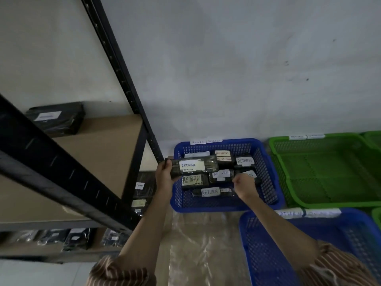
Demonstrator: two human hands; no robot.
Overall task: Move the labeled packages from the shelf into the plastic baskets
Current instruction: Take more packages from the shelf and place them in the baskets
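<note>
Left hand (165, 174) grips a labeled package (193, 166) over the blue basket (268, 162); right hand (244, 183) curled, apparently holding nothing

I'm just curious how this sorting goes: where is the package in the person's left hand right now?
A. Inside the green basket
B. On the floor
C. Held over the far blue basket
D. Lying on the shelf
C: the left hand grips the package over the far blue basket, above others already inside.
</note>
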